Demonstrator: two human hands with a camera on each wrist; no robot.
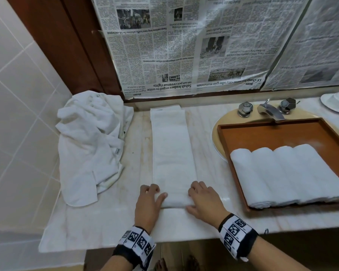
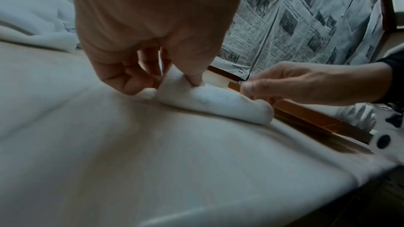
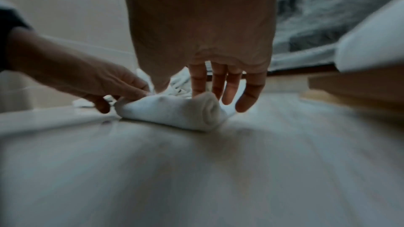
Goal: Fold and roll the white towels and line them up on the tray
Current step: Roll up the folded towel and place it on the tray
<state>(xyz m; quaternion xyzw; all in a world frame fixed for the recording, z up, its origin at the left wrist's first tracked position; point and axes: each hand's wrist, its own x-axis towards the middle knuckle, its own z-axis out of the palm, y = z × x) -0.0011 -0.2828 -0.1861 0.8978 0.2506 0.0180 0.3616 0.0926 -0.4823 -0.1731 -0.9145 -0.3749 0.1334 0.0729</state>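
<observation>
Towels laid out across the table (image 1: 207,122)

A heap (image 1: 90,141) is set left, a folded strip (image 1: 170,145) midway, four rolls (image 1: 288,175) in the tray (image 1: 270,133) right.

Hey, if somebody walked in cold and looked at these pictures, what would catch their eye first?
Probably the long folded towel lying down the middle of the counter, with the left hand and right hand rolling up its near end. Next, the orange tray over the sink on the right, holding four rolled towels side by side. Upside-down newspaper covers the wall behind, and a crumpled towel heap sits at the left.
</observation>
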